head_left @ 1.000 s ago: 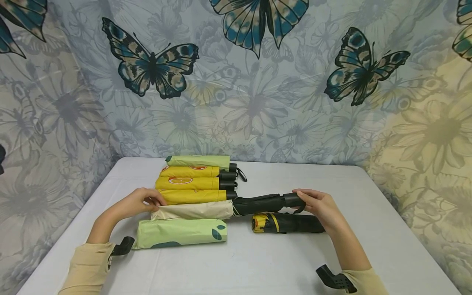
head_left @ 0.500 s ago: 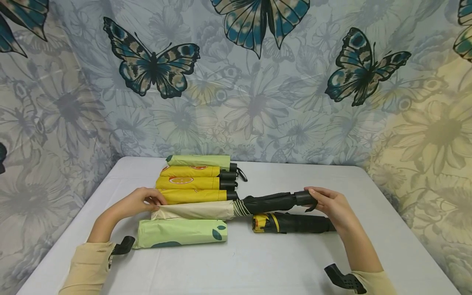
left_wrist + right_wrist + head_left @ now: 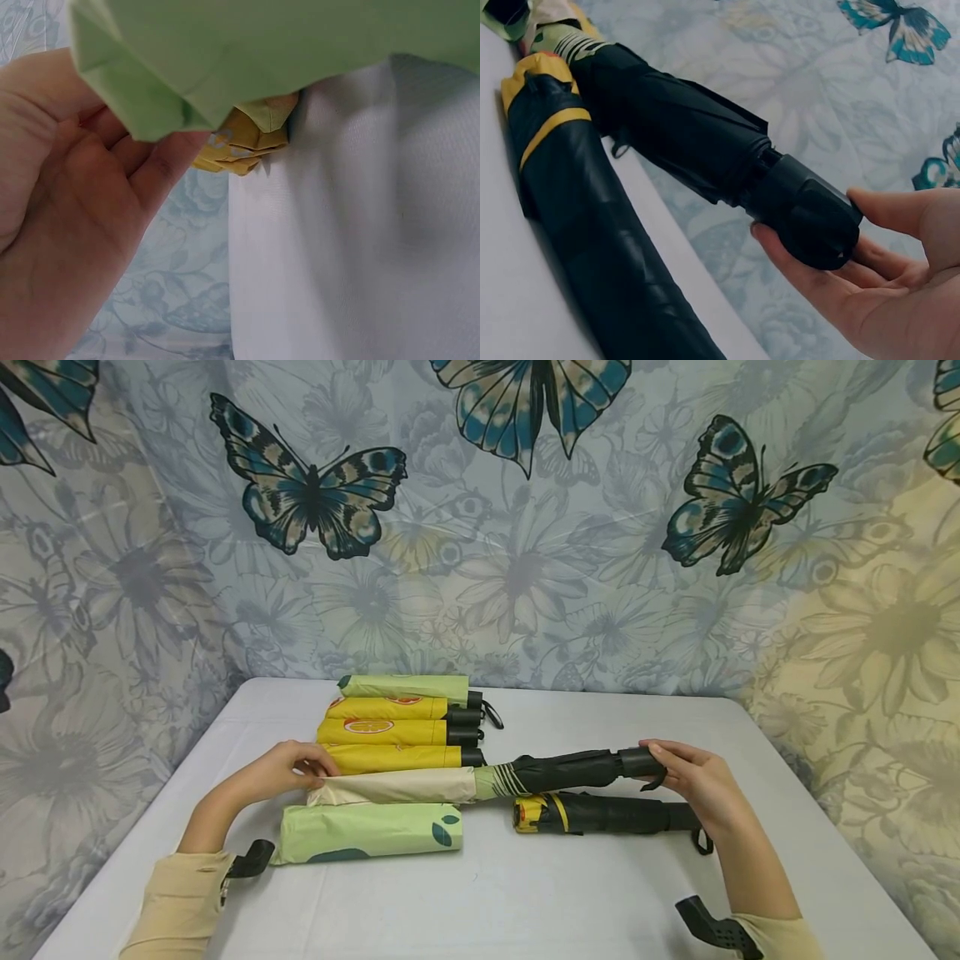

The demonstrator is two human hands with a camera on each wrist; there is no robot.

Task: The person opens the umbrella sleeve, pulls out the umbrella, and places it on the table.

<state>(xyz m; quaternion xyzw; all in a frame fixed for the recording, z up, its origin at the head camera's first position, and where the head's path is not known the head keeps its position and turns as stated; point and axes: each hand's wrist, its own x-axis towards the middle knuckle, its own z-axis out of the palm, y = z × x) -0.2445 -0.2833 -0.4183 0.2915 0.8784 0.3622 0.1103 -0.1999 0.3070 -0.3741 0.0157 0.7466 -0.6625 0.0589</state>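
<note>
On the white-covered bench [image 3: 525, 893], a plump light-green fabric roll printed with dark leaves [image 3: 360, 833] is laid nearest, at left; to its right is placed a black folded umbrella with a yellow end and yellow band [image 3: 607, 814]. Just behind these, a slim black umbrella with a striped green section [image 3: 566, 771] is held between the hands, its left part hidden in a limp cream fabric sleeve [image 3: 397, 787]. The sleeve's left end is pinched by the left hand [image 3: 288, 768]. The black plastic handle [image 3: 636, 763] is gripped between thumb and fingers of the right hand [image 3: 693, 781], the slim umbrella extending to that hand's left. Beyond the sleeve, three yellow folded umbrellas with black ends [image 3: 382, 732] are lined up, then a light-green folded umbrella [image 3: 408, 686], backed by a butterfly-printed cloth [image 3: 517, 577].
</note>
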